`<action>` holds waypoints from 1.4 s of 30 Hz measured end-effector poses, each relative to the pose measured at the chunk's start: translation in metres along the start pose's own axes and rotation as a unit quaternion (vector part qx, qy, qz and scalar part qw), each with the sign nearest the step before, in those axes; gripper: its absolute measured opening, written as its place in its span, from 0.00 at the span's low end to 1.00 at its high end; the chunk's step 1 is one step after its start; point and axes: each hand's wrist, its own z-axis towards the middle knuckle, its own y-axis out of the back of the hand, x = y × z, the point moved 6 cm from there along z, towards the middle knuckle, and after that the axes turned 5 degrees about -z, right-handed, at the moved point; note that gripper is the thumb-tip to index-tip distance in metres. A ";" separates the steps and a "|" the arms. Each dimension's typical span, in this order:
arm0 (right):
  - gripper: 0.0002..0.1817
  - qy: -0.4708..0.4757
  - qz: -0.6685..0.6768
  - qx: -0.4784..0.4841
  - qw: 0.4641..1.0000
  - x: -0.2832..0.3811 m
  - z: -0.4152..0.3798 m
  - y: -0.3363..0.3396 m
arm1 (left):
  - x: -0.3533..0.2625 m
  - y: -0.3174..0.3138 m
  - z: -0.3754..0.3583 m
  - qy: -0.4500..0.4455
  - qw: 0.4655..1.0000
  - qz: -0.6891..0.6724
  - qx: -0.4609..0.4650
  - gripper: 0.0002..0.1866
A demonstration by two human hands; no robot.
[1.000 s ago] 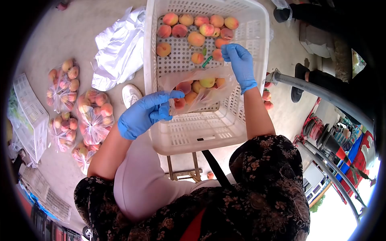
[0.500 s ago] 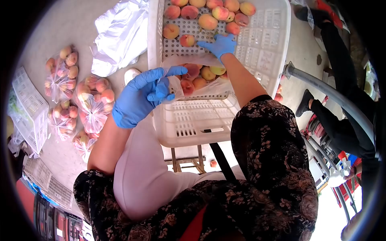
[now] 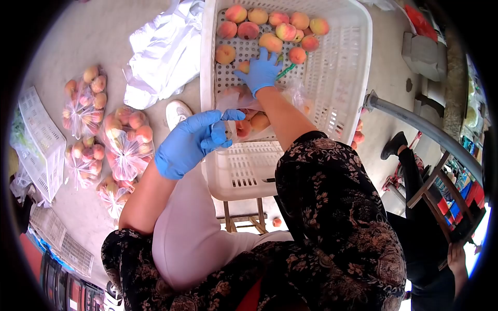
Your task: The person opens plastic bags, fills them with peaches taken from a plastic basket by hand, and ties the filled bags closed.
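A white slotted crate (image 3: 207, 78) rests on a wooden stool (image 3: 244, 223) in front of me, with several peaches (image 3: 280, 31) gathered at its far end. My left hand (image 3: 194, 140), in a blue glove, pinches the rim of a clear plastic bag (image 3: 228, 98) that holds several peaches and hangs inside the crate. My right hand (image 3: 259, 72), also gloved in blue, reaches over the bag with fingers spread, touching a loose peach (image 3: 243, 66) on the crate floor. A green leaf (image 3: 285, 71) lies just right of that hand.
Filled bags of peaches (image 3: 124, 140) lie on the concrete floor at left, beside a flat white crate (image 3: 36, 145). White plastic sheeting (image 3: 161, 57) and a white shoe (image 3: 179, 111) are left of the crate. A metal pipe (image 3: 415, 124) and another person's leg (image 3: 397, 145) are at right.
My right hand has moved left across the crate floor from the peaches at the right side to a peach nearer the middle. My left hand keeps its hold on the bag.
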 end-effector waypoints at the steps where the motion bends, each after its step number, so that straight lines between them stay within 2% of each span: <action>1: 0.29 -0.009 0.028 0.002 1.000 -0.012 -0.001 0.001 | 0.000 0.000 0.000 0.000 1.000 0.000 0.006 0.27; 2: 0.29 -0.019 0.056 0.005 0.998 -0.021 -0.004 0.001 | 0.000 0.000 0.000 0.005 1.000 -0.014 0.024 0.27; 5: 0.29 -0.065 0.120 0.100 0.986 -0.034 -0.011 -0.010 | 0.001 0.001 0.002 0.019 0.998 -0.040 0.053 0.26; 8: 0.32 -0.012 0.014 0.166 0.986 -0.035 -0.007 -0.015 | 0.000 0.002 0.003 0.016 0.999 -0.029 0.041 0.26; 10: 0.35 -0.067 0.263 0.195 0.943 -0.068 0.009 -0.039 | 0.002 0.007 0.004 0.013 0.998 -0.022 0.049 0.26; 11: 0.36 -0.095 0.380 0.206 0.897 -0.077 0.010 -0.031 | 0.002 0.009 0.003 0.005 0.998 -0.017 0.052 0.26; 12: 0.37 -0.125 0.574 0.189 0.787 -0.087 0.003 -0.021 | 0.002 0.010 0.004 -0.003 0.998 -0.012 0.056 0.27; 13: 0.39 -0.154 0.738 0.161 0.637 -0.089 -0.013 0.020 | 0.003 0.010 0.005 -0.007 0.998 -0.007 0.059 0.27; 14: 0.38 -0.071 0.808 0.202 0.548 -0.087 -0.029 0.046 | 0.002 0.007 0.006 -0.007 0.997 -0.012 0.070 0.27; 16: 0.37 0.105 0.898 0.261 0.338 -0.085 -0.060 0.095 | 0.003 0.007 0.008 -0.018 0.998 -0.021 0.058 0.28; 19: 0.34 0.170 0.850 0.385 0.316 -0.056 -0.113 0.115 | 0.001 0.003 0.007 -0.027 0.998 -0.014 0.052 0.29; 20: 0.30 0.072 0.751 0.413 0.511 -0.061 -0.122 0.085 | 0.002 0.002 0.007 -0.030 0.998 -0.013 0.055 0.29; 23: 0.27 0.012 0.564 0.398 0.724 -0.065 -0.128 0.045 | 0.010 0.002 0.005 -0.015 0.998 -0.027 0.056 0.29; 24: 0.25 0.117 0.451 0.212 0.859 -0.077 -0.126 0.032 | 0.011 0.002 0.006 -0.008 0.998 -0.033 0.057 0.29; 26: 0.24 0.197 0.240 0.330 0.892 -0.086 -0.146 0.030 | 0.012 0.000 0.005 -0.017 0.998 -0.012 0.054 0.29; 27: 0.24 0.233 0.127 0.382 0.885 -0.094 -0.156 0.029 | 0.013 -0.002 0.006 -0.021 0.998 -0.002 0.052 0.29; 29: 0.24 0.201 -0.043 0.492 0.846 -0.122 -0.173 0.026 | 0.015 -0.004 0.012 -0.021 0.998 0.005 0.063 0.27; 32: 0.22 0.131 0.025 0.390 0.911 -0.161 -0.161 0.020 | 0.014 -0.012 0.014 -0.036 0.997 0.027 0.067 0.28; 35: 0.20 0.072 0.217 0.168 0.959 -0.174 -0.121 0.041 | 0.015 -0.010 0.019 -0.033 0.995 0.036 0.084 0.26; 38: 0.22 0.092 0.304 0.146 0.937 -0.158 -0.105 0.050 | 0.015 -0.007 0.025 -0.039 0.996 0.018 0.077 0.25; 41: 0.25 0.224 0.147 0.165 0.949 -0.126 -0.104 0.031 | 0.013 -0.007 0.030 -0.051 0.996 0.010 0.067 0.25; 42: 0.26 0.228 0.127 0.167 0.951 -0.123 -0.102 0.023 | 0.013 -0.007 0.031 -0.055 0.996 0.012 0.066 0.25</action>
